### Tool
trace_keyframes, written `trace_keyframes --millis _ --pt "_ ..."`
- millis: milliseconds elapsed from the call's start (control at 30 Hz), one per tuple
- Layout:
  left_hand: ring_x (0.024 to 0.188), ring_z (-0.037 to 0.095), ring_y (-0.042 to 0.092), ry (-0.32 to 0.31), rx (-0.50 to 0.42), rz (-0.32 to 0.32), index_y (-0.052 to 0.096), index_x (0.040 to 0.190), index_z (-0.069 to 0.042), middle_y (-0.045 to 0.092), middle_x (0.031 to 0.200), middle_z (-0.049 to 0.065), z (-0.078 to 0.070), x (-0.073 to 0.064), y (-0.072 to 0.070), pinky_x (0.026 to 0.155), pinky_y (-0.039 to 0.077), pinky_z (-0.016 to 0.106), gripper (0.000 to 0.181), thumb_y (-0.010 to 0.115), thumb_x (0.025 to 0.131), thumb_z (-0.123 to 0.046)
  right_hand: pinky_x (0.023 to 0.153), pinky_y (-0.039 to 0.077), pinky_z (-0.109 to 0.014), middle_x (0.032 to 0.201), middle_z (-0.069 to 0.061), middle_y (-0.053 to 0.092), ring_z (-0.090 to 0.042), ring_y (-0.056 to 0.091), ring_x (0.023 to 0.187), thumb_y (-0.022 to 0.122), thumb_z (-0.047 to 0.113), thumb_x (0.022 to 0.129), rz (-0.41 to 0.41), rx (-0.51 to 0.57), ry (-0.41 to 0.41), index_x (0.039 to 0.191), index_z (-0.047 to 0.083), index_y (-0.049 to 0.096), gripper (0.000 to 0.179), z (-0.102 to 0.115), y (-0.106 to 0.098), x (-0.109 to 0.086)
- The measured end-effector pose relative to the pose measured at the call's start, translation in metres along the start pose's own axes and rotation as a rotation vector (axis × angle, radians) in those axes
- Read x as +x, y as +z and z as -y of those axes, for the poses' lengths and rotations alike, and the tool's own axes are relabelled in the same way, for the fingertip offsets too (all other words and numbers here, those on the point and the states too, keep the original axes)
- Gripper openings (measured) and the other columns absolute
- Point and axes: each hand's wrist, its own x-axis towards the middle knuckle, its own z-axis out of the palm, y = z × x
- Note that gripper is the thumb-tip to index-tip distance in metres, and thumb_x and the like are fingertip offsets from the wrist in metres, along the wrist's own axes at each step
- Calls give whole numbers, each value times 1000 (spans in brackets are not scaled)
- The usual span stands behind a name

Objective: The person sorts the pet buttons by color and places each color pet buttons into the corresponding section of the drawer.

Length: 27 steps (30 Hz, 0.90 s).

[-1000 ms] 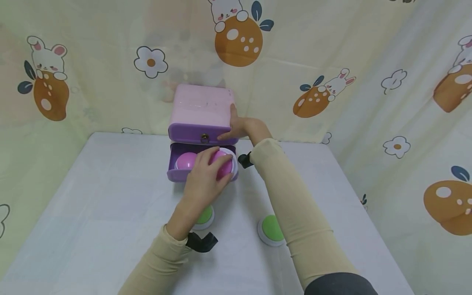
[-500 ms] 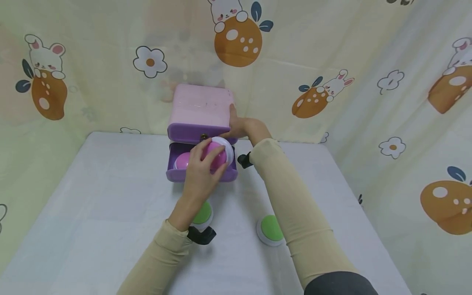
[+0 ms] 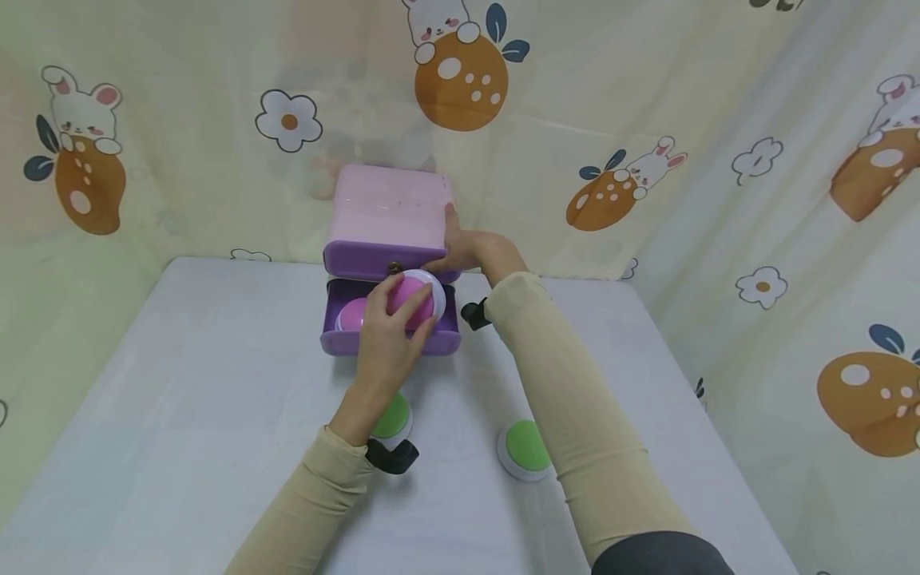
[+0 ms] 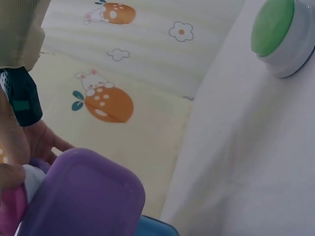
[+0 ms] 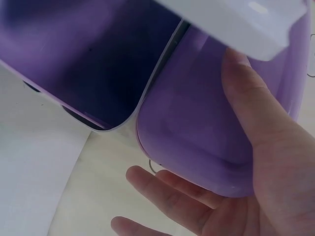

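Note:
My left hand (image 3: 379, 343) grips a pink push button (image 3: 410, 299) with a domed top and white base, tilted over the open lower drawer (image 3: 341, 343) of a pink and purple box (image 3: 391, 204). A second pink button (image 3: 350, 316) sits in the drawer's left side, partly hidden by the hand. My right hand (image 3: 474, 249) is at the box's right side. In the right wrist view, its thumb (image 5: 246, 88) lies across the purple upper front, while the fingers (image 5: 167, 196) stretch along the side. The held button's white base (image 5: 246, 22) shows above the thumb there.
Two green-topped buttons stand on the white table: one (image 3: 391, 417) beside the left wrist, the other (image 3: 526, 446) by the right forearm. Behind the box hangs a printed curtain (image 3: 216, 200). A small brass ring pull (image 3: 394, 267) is on the upper front.
The held pink button has risen from the drawer's right side, shifting left and tilting in my left hand. My right hand stays against the box.

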Motion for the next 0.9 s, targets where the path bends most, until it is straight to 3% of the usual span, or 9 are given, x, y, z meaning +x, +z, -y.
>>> trace_keyframes --millis 233,533,900 --pt "129 32 45 -11 22 9 65 123 -18 49 137 14 4 -1 4 108 40 46 45 77 80 -20 119 14 -52 161 -10 -6 -29 8 147 69 48 81 -24 12 0 140 23 -39 125 1 1 2" --pt "131 30 46 -20 72 22 67 121 -16 53 138 12 3 -1 5 108 40 46 43 77 80 -23 117 16 -55 161 -9 -6 -30 10 147 72 49 78 -34 44 -2 142 25 -36 128 0 3 1" --pt "131 27 48 -2 158 49 69 117 -20 56 137 10 5 -1 9 97 48 52 37 75 82 -29 119 15 -47 161 -8 -6 -27 11 147 71 50 79 -38 7 -29 142 22 -37 128 -3 2 -1"
